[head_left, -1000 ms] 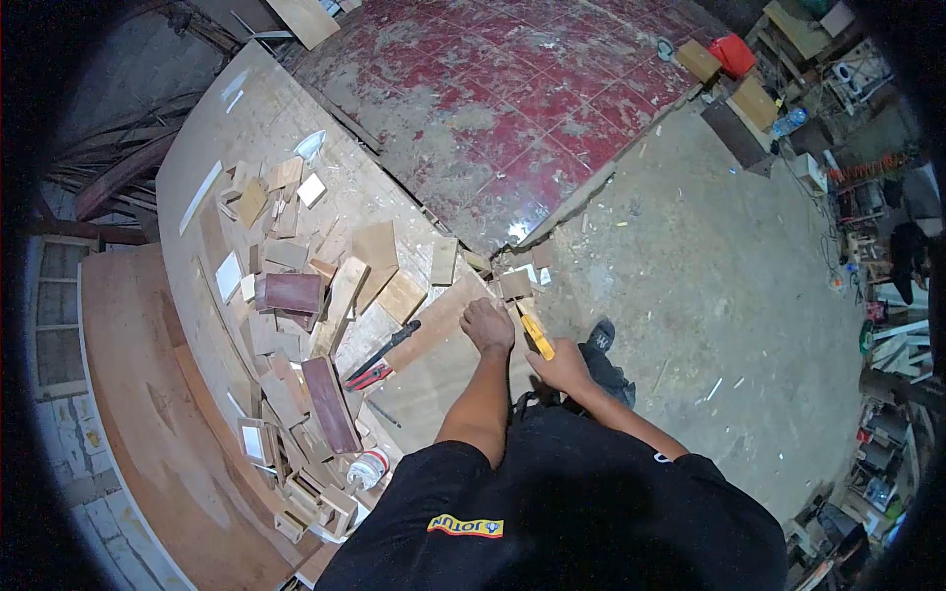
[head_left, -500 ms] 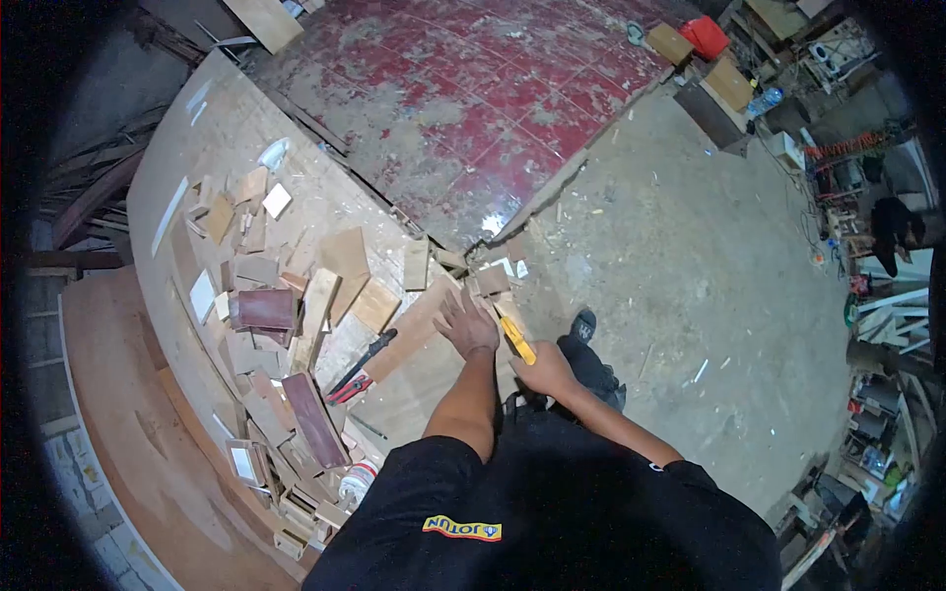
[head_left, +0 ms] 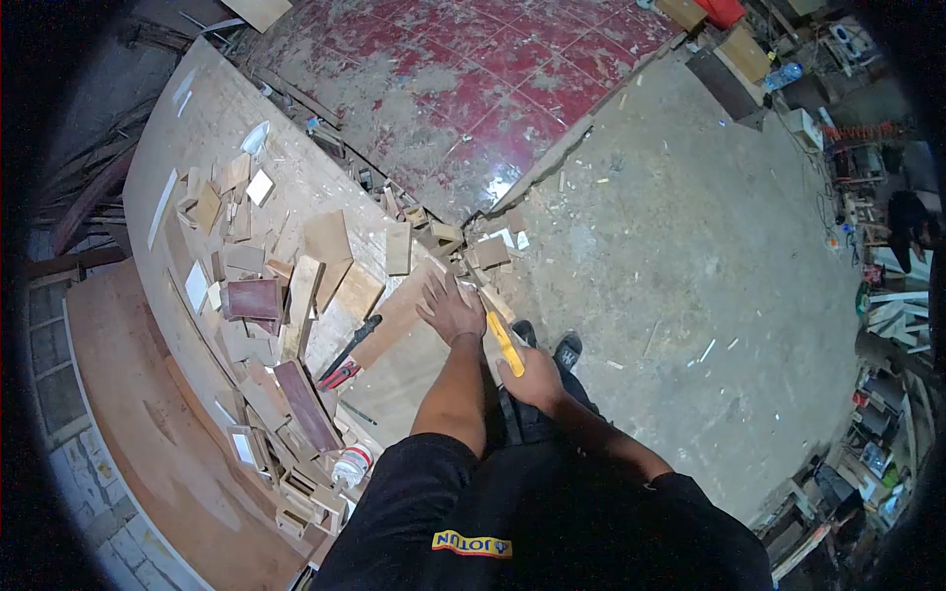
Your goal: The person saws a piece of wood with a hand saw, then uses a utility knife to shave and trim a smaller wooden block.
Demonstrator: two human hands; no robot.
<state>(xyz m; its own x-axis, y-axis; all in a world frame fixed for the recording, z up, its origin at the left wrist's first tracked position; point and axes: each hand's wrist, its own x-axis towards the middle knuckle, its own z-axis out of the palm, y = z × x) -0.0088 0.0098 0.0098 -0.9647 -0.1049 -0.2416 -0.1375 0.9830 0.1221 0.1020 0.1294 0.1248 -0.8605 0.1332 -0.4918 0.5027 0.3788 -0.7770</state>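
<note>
Nearest us, our right hand (head_left: 533, 379) is closed around the handle of a yellow knife (head_left: 506, 343), a slim utility cutter with a bright yellow body. It points away from us, and its far end runs toward the near edge of the bench (head_left: 212, 118), where the tip is too small for us to make out. Just beyond, our left hand (head_left: 448, 307) lies open, palm down and fingers spread, pressing flat on a board (head_left: 394, 317). The board is a long strip of plain brown wood, lying aslant near the bench's near edge, and the knife sits just beside its right end.

Left of the board, a black tool (head_left: 355, 340) and red pliers (head_left: 339, 374) rest on the bench, near each other. Farther left, a dark red-brown plank (head_left: 305, 404) lies among loose offcuts (head_left: 286, 286), pale and brown blocks heaped across the middle of the bench. A white jar (head_left: 352, 465) stands toward the bench's near-left edge. Past our left hand, small blocks (head_left: 490, 251) cluster at the bench's right edge.

Beyond the bench, a worn red floor (head_left: 473, 89) meets bare grey concrete (head_left: 670, 246). At the far right, well apart from us, 1 other person (head_left: 909, 227) in dark clothes stands among cluttered shelves.
</note>
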